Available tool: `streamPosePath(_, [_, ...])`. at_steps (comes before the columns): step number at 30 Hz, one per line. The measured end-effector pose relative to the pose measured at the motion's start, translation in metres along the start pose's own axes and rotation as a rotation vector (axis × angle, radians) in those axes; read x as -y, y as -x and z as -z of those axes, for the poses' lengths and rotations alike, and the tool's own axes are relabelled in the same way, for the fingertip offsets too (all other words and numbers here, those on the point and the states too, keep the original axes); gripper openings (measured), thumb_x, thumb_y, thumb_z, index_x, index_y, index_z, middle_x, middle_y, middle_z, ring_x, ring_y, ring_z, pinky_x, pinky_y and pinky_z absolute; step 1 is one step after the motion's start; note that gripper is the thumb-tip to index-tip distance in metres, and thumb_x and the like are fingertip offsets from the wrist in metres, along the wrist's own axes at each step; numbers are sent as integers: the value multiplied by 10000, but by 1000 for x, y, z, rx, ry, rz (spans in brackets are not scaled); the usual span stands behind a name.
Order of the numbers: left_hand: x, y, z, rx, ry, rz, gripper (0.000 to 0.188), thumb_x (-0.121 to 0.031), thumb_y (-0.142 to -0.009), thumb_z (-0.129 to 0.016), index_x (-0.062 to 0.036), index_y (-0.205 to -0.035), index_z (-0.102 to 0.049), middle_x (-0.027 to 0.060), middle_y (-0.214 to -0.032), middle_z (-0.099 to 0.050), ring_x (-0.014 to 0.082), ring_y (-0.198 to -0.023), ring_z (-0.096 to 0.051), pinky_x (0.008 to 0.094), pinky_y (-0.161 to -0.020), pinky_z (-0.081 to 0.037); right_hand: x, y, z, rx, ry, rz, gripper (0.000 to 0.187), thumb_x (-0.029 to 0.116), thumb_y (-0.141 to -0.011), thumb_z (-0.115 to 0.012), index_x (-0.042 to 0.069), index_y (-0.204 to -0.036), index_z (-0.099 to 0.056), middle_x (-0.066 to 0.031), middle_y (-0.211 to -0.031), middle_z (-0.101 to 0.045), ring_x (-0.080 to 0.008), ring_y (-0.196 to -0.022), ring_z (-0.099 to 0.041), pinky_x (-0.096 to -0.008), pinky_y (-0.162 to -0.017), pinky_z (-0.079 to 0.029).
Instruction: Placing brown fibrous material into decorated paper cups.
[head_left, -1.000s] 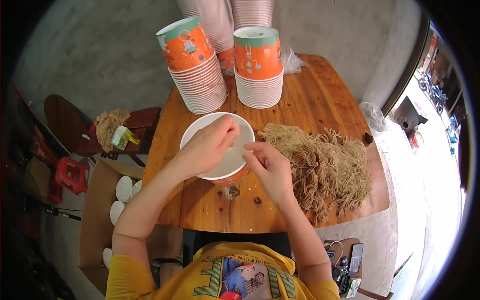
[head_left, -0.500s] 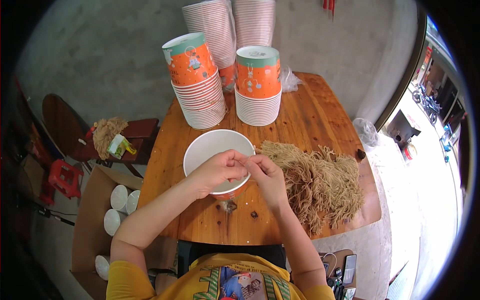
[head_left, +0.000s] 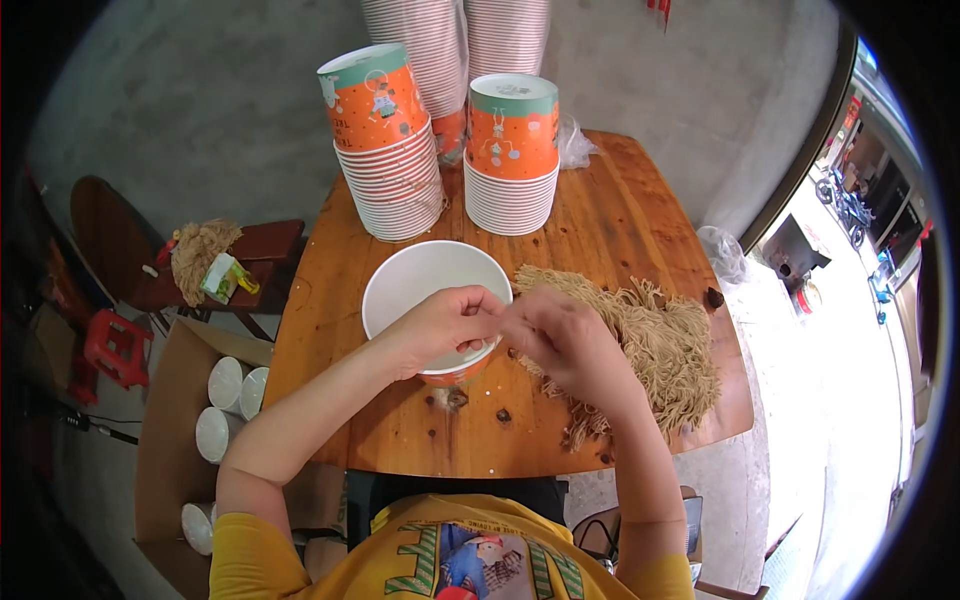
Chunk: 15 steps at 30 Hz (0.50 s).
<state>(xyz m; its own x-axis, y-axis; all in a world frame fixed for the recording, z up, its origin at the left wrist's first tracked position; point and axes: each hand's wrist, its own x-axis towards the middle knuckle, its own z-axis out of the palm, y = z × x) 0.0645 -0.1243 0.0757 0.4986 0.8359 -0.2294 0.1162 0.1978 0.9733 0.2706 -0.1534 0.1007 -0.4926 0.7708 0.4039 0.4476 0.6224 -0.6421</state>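
A white-lined paper bucket [head_left: 415, 285] with an orange outside stands at the table's near middle, its mouth facing up. Over its right inner side my left hand [head_left: 450, 325] is closed, thumb and fingers pinched together; whatever is between them is too small to make out. My right hand [head_left: 565, 340], smeared by motion, has bent fingers just right of the bucket's rim, close to my left fingertips. Whether it holds anything does not show. Partly behind my right hand lies a heap of tan cords [head_left: 665, 355].
Upside-down stacks of orange paper buckets, a left stack [head_left: 390, 190] and a right stack [head_left: 512, 200], stand farther back before taller bagged stacks [head_left: 505, 35]. On the floor at left, a cardboard box [head_left: 165, 460] holds several buckets. A red stool [head_left: 118, 345] is beyond it.
My right hand has drawn away to the right from my left fingertips and blurred. My left hand stays pinched over the bucket. The whole view has shifted slightly.
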Motion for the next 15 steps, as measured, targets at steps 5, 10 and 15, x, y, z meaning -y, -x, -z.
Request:
streamPosePath(5, [-2, 6, -5, 20, -65, -37, 121, -164, -910, -632, -45, -927, -623, -7, -868, -618, 64, -778, -556, 227, -692, -451, -38, -11, -24, -192, -50, 66, 81, 90, -885, -636, 13, -905, -620, -111, -827, -611, -278, -749, -608, -357, -691, -492])
streamPosePath(10, [-1, 4, -5, 10, -136, -42, 155, -192, -914, -647, -38, -905, -630, -10, -852, -620, 66, -772, -560, 229, -699, -455, -34, 3, -35, -171, -355, -372, 117, 133, -920, -634, 18, -902, -617, -50, -796, -609, -138, -700, -583, -295, -652, -475])
streamPosePath(15, [-2, 1, -6, 3, -84, -51, 165, -198, -914, -650, -33, -912, -645, -17, -833, -608, 48, -731, -528, 213, -654, -434, -39, 30, -47, -244, -583, -409, 162, 170, -937, -653, 27, -872, -614, 46, -753, -562, -28, -694, -464, -197, -613, -391])
